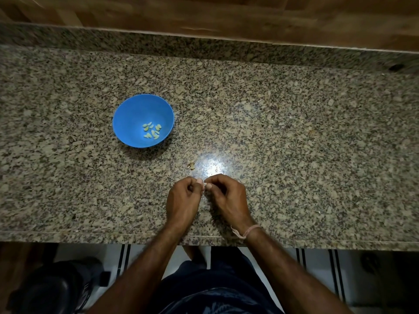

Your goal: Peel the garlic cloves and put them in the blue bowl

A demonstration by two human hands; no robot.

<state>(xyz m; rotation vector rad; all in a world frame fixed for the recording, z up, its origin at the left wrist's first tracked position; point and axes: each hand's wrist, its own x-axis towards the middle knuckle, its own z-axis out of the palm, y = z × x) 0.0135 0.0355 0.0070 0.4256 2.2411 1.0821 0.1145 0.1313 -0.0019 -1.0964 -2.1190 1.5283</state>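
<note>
A blue bowl (138, 109) stands on the granite counter at the left of centre, with several peeled garlic cloves (152, 130) lying in its bottom. My left hand (182, 200) and my right hand (227, 198) meet near the counter's front edge, fingers curled. Between their fingertips they pinch a small garlic clove (205, 184), mostly hidden by the fingers. A small scrap of garlic skin (191, 164) lies on the counter just beyond the hands.
The speckled granite counter (294, 132) runs the full width, with a raised back ledge and a wooden wall behind. A bright light glare sits just beyond the hands. Below the front edge are a tiled floor and a dark object at the lower left.
</note>
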